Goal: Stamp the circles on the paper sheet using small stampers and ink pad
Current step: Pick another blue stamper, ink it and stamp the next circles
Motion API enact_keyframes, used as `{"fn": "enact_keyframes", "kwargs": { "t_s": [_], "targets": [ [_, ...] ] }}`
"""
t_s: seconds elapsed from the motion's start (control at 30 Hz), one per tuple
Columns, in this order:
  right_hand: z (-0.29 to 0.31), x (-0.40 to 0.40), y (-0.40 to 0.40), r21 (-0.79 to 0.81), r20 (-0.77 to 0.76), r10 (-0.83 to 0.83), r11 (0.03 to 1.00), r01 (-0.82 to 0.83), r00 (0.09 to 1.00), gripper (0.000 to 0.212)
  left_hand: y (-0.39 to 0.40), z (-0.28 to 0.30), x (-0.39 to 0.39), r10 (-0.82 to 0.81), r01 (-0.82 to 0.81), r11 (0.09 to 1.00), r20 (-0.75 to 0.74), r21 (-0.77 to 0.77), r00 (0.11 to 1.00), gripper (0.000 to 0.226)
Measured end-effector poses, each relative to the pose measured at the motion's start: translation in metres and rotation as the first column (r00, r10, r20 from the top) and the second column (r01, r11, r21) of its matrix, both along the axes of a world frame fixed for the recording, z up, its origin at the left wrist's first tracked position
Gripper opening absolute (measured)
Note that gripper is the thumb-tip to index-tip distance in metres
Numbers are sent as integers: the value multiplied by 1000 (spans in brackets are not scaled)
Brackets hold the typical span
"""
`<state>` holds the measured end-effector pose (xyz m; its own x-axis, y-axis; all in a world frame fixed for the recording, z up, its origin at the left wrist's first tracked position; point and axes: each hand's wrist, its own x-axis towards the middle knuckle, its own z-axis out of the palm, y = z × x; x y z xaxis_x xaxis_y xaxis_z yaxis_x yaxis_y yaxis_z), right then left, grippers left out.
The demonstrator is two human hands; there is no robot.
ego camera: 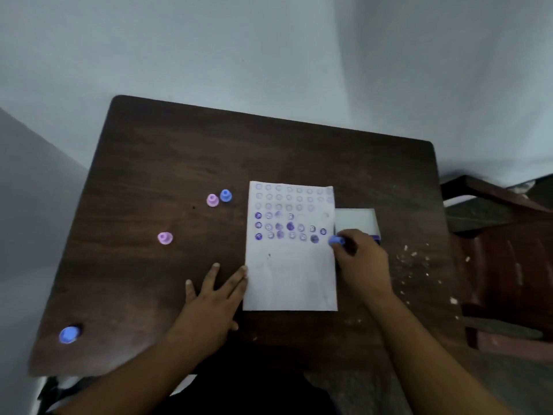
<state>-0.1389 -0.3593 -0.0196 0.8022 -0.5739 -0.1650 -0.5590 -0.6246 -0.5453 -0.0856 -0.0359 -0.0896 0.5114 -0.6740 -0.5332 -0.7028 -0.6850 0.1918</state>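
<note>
A white paper sheet (289, 277) with rows of printed circles lies on the dark wooden table (179, 163). Its lower three circle rows carry purple stamp marks; the upper rows look faint. My right hand (362, 262) grips a small blue stamper (336, 241) at the sheet's right edge, beside the lowest stamped row. The ink pad (356, 218), white with a purple edge, sits just right of the sheet, partly hidden by my right hand. My left hand (214, 295) lies flat on the table, fingers spread, fingertips touching the sheet's left edge.
Loose stampers stand to the left: a pink one (212, 200) and a blue one (226, 195) together, another pink (165, 237) nearer, and a blue one (68, 334) at the front left corner. White crumbs (419, 265) dot the table's right side. A reddish chair (508, 265) stands right.
</note>
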Motion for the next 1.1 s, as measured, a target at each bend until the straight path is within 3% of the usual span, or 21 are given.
{"fn": "enact_keyframes", "kwargs": {
  "t_s": [0.1,0.27,0.47,0.63,0.9,1.1],
  "targets": [
    [-3,-28,-37,3,-7,-83,997,83,997,12,1,-2,2,-7,7,1000,-19,20,1000,107],
    [-17,-40,-55,58,-43,-34,998,37,998,13,-2,4,4,9,-8,999,-33,40,999,107],
    [-26,-21,-51,14,-49,302,953,-302,952,23,-5,16,7,3,2,997,-60,81,998,102],
    [-34,-17,-52,-73,-199,465,871,-486,863,27,-7,23,9,-2,8,996,-69,87,998,100],
    [-37,-24,-62,-109,-252,450,866,-487,856,28,-13,27,4,-7,10,993,-28,116,1000,104],
    [-33,-27,-69,-119,-199,417,888,-444,887,23,-19,28,2,15,-9,990,-42,138,999,106]
  ]
}}
